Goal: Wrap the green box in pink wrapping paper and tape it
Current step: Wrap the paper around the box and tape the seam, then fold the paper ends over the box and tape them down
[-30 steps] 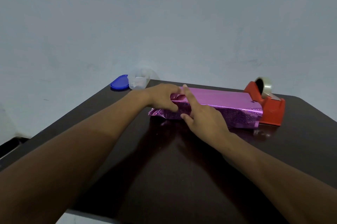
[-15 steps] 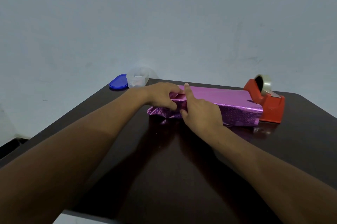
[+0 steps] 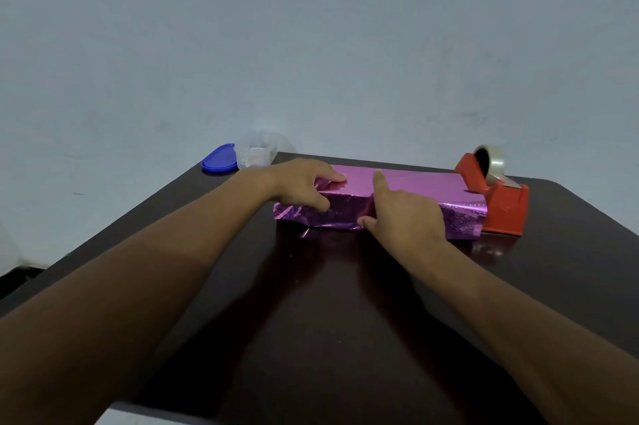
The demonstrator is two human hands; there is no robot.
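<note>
Pink-wrapped box (image 3: 397, 198): far part of dark table (image 3: 345, 321), right end just beside red tape dispenser (image 3: 498, 200). Left hand (image 3: 301, 184): fingers curled over loose left-end paper, pinching the fold. Right hand (image 3: 404, 213): forefinger straight, pressing top. Risk, judged: untaped foil end springing open or creasing if grip eases.

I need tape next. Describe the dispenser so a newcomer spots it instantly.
On the dark table, look to the far right edge, just past the right end of the pink parcel. The dispenser is the red block there, carrying a clear tape roll on top.
</note>
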